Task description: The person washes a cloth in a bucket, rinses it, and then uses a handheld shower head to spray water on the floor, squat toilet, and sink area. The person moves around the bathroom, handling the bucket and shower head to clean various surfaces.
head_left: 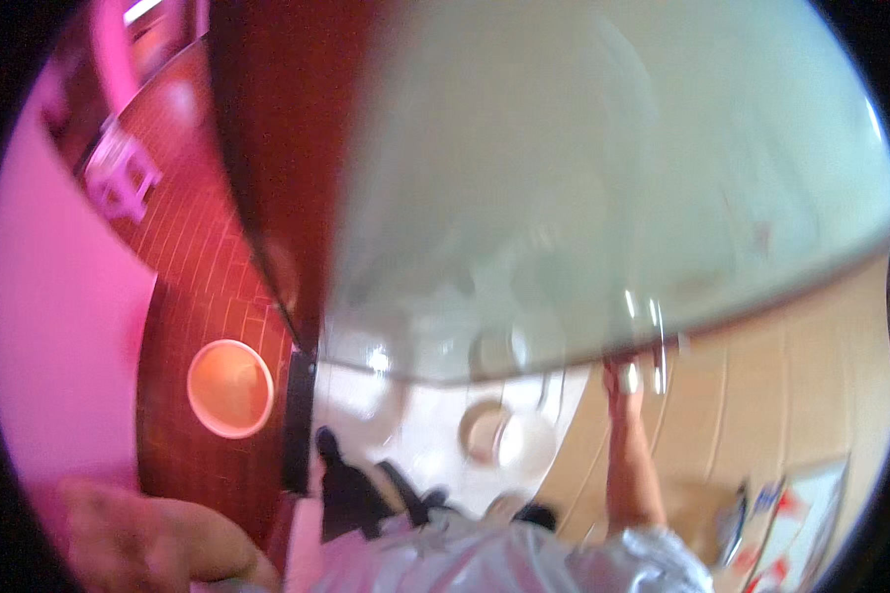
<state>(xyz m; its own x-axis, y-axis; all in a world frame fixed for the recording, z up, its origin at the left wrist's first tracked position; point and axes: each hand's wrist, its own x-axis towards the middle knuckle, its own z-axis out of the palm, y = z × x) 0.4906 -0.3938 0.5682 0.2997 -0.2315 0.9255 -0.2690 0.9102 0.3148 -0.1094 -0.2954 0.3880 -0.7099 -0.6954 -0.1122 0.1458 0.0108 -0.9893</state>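
A large glossy pale door panel [524, 198] with a dark red edge fills the upper middle and right. Along its lower edge my right hand [623, 374] reaches up, its fingers closed at a shiny metal handle [660, 346]. The panel mirrors part of that hand and handle. At the lower left, beside the pink wall, my left hand [119, 534] is raised and smeared by motion. Its fingers do not show clearly, and no object is visible in it.
A round orange basin [229, 388] stands on red-brown flooring at left. Farther off is a pink stool [121, 173]. Round pale containers [509, 438] sit on white tiles below the panel. At the lower right, a flat printed package [801, 519] stands near the tan wall [732, 395].
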